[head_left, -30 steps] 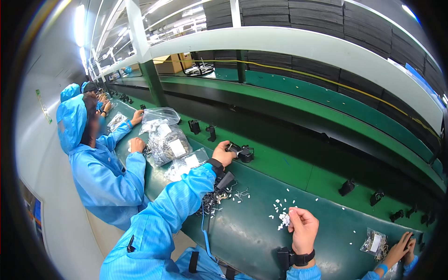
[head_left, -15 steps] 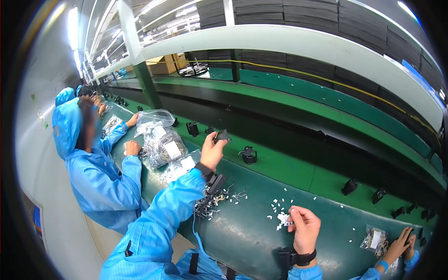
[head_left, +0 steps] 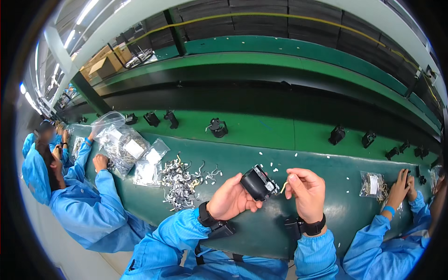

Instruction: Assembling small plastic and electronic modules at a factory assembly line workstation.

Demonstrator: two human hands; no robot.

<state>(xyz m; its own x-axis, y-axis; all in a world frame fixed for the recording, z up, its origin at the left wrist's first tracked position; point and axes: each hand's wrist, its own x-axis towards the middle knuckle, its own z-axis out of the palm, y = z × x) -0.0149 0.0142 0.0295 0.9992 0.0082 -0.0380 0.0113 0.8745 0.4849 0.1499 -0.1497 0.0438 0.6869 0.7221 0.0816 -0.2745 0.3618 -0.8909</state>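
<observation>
My left hand (head_left: 233,198) holds a black rounded plastic housing (head_left: 255,185) above the green tabletop, its pale-edged side turned to the right. Close beside it, my right hand (head_left: 305,192) pinches a short yellowish wire (head_left: 284,187), whose other end is near the housing; I cannot tell whether it is attached. A heap of short grey, white and yellowish wire leads (head_left: 179,189) lies left of my left hand. Small white pieces (head_left: 275,170) are scattered just beyond the housing, partly hidden by it and my hands.
Clear bags of parts (head_left: 122,144) lie at left, beside a co-worker in blue (head_left: 88,205). Another co-worker's hands (head_left: 400,189) are at right, near a small bag (head_left: 372,184). Black housings (head_left: 217,127) stand along the green ledge (head_left: 280,135) before a dark belt (head_left: 233,98).
My left hand has come back from near the ledge with the black housing, now beside my right hand. A yellowish wire now shows at my right fingertips. The view has turned.
</observation>
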